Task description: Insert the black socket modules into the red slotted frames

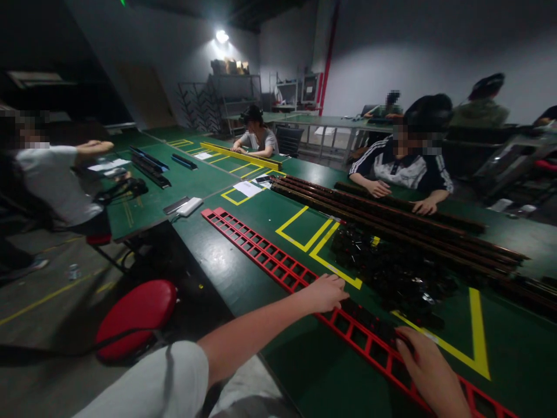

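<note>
A long red rack (pixel 265 255) with two rows of square openings lies slantwise along the table's near edge. My left hand (pixel 326 293) rests over its middle, fingers bent together and pointing down; what lies beneath them is hidden. At the rack's nearer part, my right hand (pixel 429 366) has its thumb and forefinger closed round something dark, too poorly lit to name. Between my hands, small black pieces (pixel 368 318) sit in the far row of openings. Just beyond the rack spreads a heap of small black parts (pixel 391 273), some with shiny bits.
Long dark strips (pixel 391 223) lie across the table past the heap. Opposite sits a person (pixel 400 168), hands near those strips. Yellow tape (pixel 481 337) marks the green tabletop. A white box (pixel 189 206) lies by the left edge, and a red stool (pixel 137 319) stands below.
</note>
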### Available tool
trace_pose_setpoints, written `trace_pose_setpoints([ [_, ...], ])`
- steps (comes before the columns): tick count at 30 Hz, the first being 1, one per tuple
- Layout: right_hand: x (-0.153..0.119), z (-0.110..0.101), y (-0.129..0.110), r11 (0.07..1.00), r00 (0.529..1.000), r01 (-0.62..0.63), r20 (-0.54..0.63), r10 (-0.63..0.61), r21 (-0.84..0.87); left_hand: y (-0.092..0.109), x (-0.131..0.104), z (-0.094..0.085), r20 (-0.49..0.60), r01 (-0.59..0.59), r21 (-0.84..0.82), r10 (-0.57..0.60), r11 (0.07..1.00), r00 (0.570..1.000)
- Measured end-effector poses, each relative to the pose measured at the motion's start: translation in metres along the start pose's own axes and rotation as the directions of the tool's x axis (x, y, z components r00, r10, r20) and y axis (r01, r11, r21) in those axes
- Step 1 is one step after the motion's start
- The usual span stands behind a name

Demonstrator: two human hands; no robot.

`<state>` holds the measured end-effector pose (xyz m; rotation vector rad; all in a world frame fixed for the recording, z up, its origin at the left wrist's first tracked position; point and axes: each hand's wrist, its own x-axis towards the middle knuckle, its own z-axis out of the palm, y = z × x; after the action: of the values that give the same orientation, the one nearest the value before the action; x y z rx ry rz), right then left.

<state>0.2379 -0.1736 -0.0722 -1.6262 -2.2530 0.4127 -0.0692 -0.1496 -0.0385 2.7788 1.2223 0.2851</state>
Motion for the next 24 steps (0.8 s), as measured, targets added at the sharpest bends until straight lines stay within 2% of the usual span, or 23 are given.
trace_pose_setpoints([
  [7, -0.001, -0.003, -0.006, 1.0, 1.0, -0.016, 0.0, 0.016, 0.006, -0.003, -0.002, 0.004, -0.042, -0.049, 0.022, 0.05, 0.999, 0.998],
  [12, -0.003, -0.002, -0.004, 1.0, 1.0, -0.011, -0.014, 0.011, 0.014, 0.0, -0.003, 0.005, -0.031, 0.02, 0.039, -0.019, 0.999, 0.999],
  [18, -0.001, 0.007, 0.007, 0.996, 0.997, 0.021, -0.073, -0.015, 0.085, 0.002, -0.003, 0.006, -0.079, 0.072, -0.071, -0.078, 0.995, 0.994],
  [21, -0.004, -0.007, -0.015, 0.984, 0.97, 0.064, -0.243, -0.023, 0.164, 0.004, -0.006, 0.009, -0.11, 0.082, -0.153, -0.099, 0.985, 0.989],
  [24, -0.017, -0.047, -0.072, 0.959, 0.905, 0.168, -0.422, -0.058, 0.229, 0.007, -0.013, 0.013, -0.163, 0.082, -0.236, -0.123, 0.968, 0.979],
])
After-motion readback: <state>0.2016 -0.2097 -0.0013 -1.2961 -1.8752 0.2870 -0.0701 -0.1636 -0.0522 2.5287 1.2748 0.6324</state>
